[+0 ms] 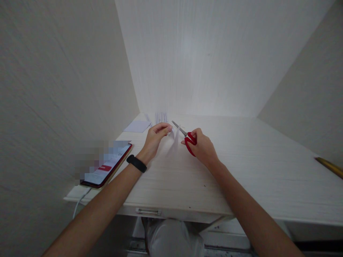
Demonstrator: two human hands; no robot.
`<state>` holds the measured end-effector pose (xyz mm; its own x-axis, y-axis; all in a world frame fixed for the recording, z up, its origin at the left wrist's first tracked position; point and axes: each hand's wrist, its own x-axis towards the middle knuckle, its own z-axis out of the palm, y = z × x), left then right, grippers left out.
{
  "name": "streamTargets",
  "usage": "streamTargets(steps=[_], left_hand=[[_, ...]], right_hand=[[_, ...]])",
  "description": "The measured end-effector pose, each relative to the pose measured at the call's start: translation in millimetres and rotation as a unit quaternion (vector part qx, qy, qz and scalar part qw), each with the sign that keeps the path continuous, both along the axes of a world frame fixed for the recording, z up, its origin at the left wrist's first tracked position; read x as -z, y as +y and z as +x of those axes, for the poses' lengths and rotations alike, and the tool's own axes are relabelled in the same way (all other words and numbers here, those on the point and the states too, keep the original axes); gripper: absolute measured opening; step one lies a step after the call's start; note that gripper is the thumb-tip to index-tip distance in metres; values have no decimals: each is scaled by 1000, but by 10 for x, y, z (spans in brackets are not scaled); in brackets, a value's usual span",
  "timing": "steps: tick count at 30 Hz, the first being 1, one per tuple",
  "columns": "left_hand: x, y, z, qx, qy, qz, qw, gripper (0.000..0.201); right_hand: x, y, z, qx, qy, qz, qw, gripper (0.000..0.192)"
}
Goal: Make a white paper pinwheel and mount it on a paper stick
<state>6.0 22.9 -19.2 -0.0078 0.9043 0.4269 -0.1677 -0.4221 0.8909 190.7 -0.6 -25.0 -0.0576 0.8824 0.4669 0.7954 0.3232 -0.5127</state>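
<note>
Pale, streaky walls (pixel 187 53) closed in three sides of the white desk (pixel 254 160), and the person worked near its back left, well inside the front edge. I saw the left hand (pixel 158 134) pinching a thin piece of white paper (pixel 175 141) between thumb and fingers, the sheet hanging just above the desk top; its lower end blurred into the white beneath, so I couldn't make out its outline. The right hand (pixel 200 146) was closed around the red handles of the scissors (pixel 184 132), blades pointing up and left toward the paper. One blade showed plainly; I couldn't tell how far the pair was spread, nor whether metal touched the sheet. Behind the left hand lay some narrow paper strips (pixel 161 117), partly covered by the fingers, and a flat sheet of paper (pixel 136 126) near the left wall. A phone (pixel 107 167) sat at the left edge, much of its screen blocked out in squares, its white cable (pixel 80 200) dropping over the front, close beside the left forearm. To the right, the desk gave the right elbow broad room, as far as a yellowish object (pixel 331 167) cut off at the side. Below the front edge, a pale rounded shape (pixel 171 239) was too dim to name.
</note>
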Motion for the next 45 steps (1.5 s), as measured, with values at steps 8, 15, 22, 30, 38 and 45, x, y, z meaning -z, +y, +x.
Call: streamTargets(steps=[8,15,22,30,38,45], left_hand=[[-25,8,-12,-30,-5,-8,999,11],[-54,6,-1,-24,-26,3,999,8],[-46,16,-12,-29,-62,-1,998,15],[-48,12,-16,-44,-34,2,998,17],[-64,2,-24,-58,10,25,998,13],[-52,11,-35,-58,17,26,998,15]], right_hand=[[-63,-66,-18,-17,-36,18,999,32],[-59,-74,-13,-29,-51,47,997,31],[-39,-41,30,-16,-90,70,993,24],[-34,-32,51,-6,-136,72,988,18],[-42,-30,53,-12,-147,63,987,20],[-37,-15,73,-19,-145,59,987,22]])
